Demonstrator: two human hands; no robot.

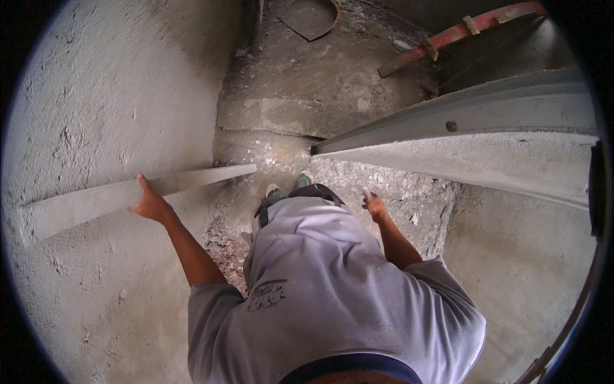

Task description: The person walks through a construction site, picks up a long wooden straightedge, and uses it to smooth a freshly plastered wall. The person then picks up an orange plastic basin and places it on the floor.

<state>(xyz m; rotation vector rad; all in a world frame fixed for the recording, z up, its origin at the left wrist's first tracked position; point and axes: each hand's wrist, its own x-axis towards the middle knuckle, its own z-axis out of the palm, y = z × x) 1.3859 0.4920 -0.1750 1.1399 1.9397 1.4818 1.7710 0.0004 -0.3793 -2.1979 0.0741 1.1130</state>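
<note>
Against the rough plastered wall (128,96) on the left lies a long, flat grey straightedge (204,178), its far end near the floor by my feet. My left hand (151,201) grips it, the fingers at its upper edge and the thumb at its lower edge. The fingers' far sides are partly hidden. My right hand (374,206) hangs in front of my right hip, touching nothing that I can see. One finger with a pale tip stretches forward and the others bend loosely.
A grey door-jamb edge (448,150) with a round hole stands at the right. Beyond it a red curved bar (460,32) with wooden cleats leans. A round-edged pan (311,18) lies on the dusty floor (300,83) ahead. Rubble (227,240) lies beside my legs.
</note>
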